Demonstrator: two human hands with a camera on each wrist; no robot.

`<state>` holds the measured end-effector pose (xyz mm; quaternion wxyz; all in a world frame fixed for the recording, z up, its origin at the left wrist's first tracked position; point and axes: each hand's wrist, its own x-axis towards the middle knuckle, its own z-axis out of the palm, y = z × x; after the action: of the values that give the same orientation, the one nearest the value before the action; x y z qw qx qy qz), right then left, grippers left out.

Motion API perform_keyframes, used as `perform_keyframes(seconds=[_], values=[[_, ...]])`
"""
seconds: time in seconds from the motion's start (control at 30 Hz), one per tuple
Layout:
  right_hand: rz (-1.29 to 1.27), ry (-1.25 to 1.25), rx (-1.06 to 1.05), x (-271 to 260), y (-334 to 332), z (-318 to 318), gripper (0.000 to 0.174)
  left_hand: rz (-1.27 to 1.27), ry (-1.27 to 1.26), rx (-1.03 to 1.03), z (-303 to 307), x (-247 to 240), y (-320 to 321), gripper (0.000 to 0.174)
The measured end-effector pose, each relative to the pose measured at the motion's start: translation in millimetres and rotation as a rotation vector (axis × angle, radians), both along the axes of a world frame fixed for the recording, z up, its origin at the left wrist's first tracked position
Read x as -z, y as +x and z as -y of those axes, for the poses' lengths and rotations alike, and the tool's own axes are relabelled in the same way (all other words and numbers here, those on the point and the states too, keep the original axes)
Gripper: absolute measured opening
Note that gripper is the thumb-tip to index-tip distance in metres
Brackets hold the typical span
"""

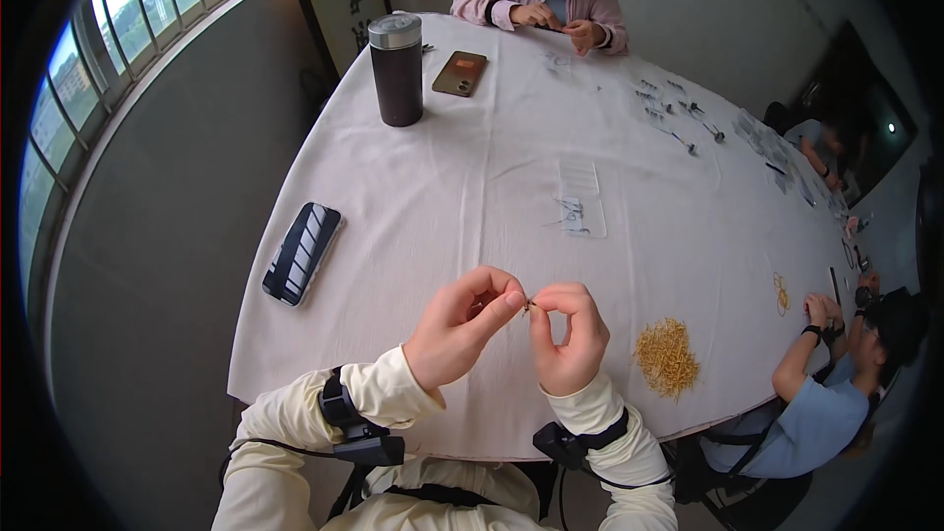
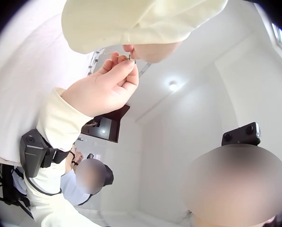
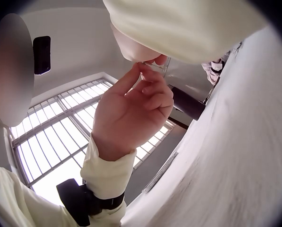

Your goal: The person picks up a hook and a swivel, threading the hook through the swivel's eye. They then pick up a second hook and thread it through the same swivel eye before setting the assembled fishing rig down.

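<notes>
In the head view my left hand (image 1: 462, 326) and right hand (image 1: 568, 342) meet fingertip to fingertip above the near part of the table. Between them they pinch a small thin piece (image 1: 529, 306), gold-coloured with a dark part; its exact kind is too small to tell. The left wrist view shows the right hand (image 2: 103, 90) with thumb and forefinger pressed together at the piece. From the right wrist view, the left hand (image 3: 131, 113) pinches with its thumb and forefinger, the other fingers curled. A pile of thin gold-coloured pieces (image 1: 667, 358) lies to the right of my right hand.
Beyond my hands lies a clear plastic case (image 1: 587, 177) with thin dark pieces (image 1: 572, 215). A patterned phone (image 1: 303, 254) lies left; a tumbler (image 1: 397, 74) and brown phone (image 1: 459, 73) stand and lie farther back. Other people sit around the white-covered table (image 1: 393, 197).
</notes>
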<state>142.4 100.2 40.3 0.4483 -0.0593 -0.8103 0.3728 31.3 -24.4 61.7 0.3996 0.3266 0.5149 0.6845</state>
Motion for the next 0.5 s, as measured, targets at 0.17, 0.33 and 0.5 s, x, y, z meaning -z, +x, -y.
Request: perform_keyframes(seconds=[0.17, 0.33, 0.5], values=[[-0.085, 0.271, 0.027, -7.1, -1.9, -7.4, 0.028, 0.000, -0.001, 0.000, 0.9, -2.0, 0.4, 0.015], [-0.099, 0.416, 0.039, -10.9, 0.9, -12.8, 0.032, -0.059, -0.012, -0.035, -0.6, 1.4, 2.4, 0.013], [-0.095, 0.502, 0.035, -13.8, 1.6, -14.2, 0.035, -0.192, -0.025, -0.058, 1.1, -2.8, 1.4, 0.011]])
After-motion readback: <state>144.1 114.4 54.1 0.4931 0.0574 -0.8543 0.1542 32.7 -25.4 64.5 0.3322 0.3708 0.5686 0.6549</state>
